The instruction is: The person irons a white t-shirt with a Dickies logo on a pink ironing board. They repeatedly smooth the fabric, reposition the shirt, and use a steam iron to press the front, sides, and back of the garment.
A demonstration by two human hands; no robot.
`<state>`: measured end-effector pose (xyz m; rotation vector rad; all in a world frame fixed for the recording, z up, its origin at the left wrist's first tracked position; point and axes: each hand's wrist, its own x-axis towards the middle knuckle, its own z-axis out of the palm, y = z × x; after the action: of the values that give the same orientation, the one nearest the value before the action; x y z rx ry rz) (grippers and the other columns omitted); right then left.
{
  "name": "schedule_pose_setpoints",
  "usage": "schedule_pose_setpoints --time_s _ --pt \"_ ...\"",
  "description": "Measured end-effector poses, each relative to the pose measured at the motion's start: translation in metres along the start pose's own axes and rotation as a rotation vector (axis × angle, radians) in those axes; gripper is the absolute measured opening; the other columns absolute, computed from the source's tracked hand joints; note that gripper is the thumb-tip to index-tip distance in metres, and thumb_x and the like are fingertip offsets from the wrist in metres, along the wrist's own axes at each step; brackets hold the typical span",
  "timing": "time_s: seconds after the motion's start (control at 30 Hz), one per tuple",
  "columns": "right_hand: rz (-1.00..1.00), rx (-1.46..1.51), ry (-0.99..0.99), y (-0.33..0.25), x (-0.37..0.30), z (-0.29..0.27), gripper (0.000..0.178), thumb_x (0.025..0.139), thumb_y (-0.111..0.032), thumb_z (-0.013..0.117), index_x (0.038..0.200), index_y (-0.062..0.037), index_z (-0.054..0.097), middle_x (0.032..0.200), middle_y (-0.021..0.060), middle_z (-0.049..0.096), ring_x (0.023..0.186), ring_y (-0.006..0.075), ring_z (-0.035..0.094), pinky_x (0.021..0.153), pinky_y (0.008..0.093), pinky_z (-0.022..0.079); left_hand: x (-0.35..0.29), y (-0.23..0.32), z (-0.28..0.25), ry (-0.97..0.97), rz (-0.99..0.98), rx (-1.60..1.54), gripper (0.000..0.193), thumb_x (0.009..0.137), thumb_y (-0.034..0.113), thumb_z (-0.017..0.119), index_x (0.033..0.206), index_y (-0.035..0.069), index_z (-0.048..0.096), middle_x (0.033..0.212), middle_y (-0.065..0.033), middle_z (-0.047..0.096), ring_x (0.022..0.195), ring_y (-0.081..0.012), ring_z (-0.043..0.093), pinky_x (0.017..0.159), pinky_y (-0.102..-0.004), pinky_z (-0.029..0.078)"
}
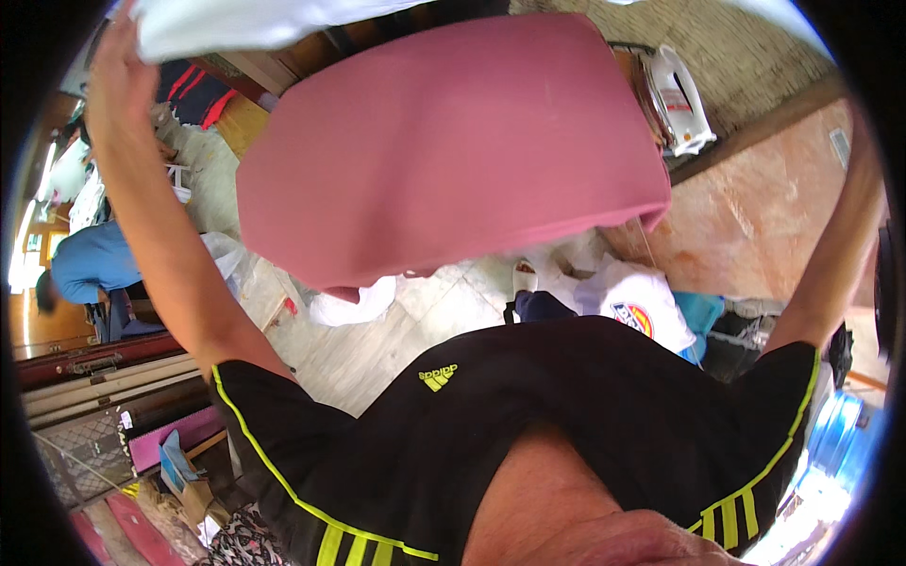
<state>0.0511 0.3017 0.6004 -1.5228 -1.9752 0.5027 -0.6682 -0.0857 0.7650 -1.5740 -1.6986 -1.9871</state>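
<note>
Both my arms are raised and spread wide. At the upper left my left hand (121, 42), slightly blurred, is closed on the edge of a white cloth (255, 26). The cloth stretches along the top of the view, and most of it lies beyond the picture. My right forearm (830, 236) reaches up along the right rim, where the hand itself is lost in the dark edge. Below the cloth is an ironing board (453, 141) with a dusty-pink cover. A white clothes iron (681, 102) rests at the board's right end.
A person in blue (94, 259) bends over at the far left. White bags (354, 304) lie on the tiled floor under the board, with a printed white bag (642, 297) to the right. A pinkish stone panel (755, 203) borders the right side. Folded dark-and-red cloth (193, 91) sits upper left.
</note>
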Motion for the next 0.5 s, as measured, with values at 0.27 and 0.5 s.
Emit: schedule_pose_setpoints --time_s 0.27,0.5 --pt "0.234 0.584 -0.343 0.027 -0.293 0.109 0.039 0.091 -0.003 0.064 0.129 -0.0001 0.057 0.12 0.0055 0.065 0.1 0.0114 0.061 0.086 0.0282 0.051 -0.366 -0.034 0.019 0.066 -0.788 -0.197 0.045 0.09 -0.009 0.055 0.135 -0.001 0.057 0.127 -0.0115 0.064 0.112 -0.0171 0.061 0.096 -0.0299 0.048" --pt "0.543 0.699 -0.532 0.073 -0.408 0.154 0.031 0.092 -0.009 0.067 0.121 0.0009 0.059 0.103 0.0051 0.069 0.086 0.0124 0.066 0.077 0.0293 0.053 -0.519 -0.038 -0.017 0.022 -0.928 -0.166 0.046 0.089 -0.011 0.053 0.133 -0.001 0.058 0.118 -0.0035 0.064 0.09 -0.0054 0.059 0.08 -0.0192 0.045"
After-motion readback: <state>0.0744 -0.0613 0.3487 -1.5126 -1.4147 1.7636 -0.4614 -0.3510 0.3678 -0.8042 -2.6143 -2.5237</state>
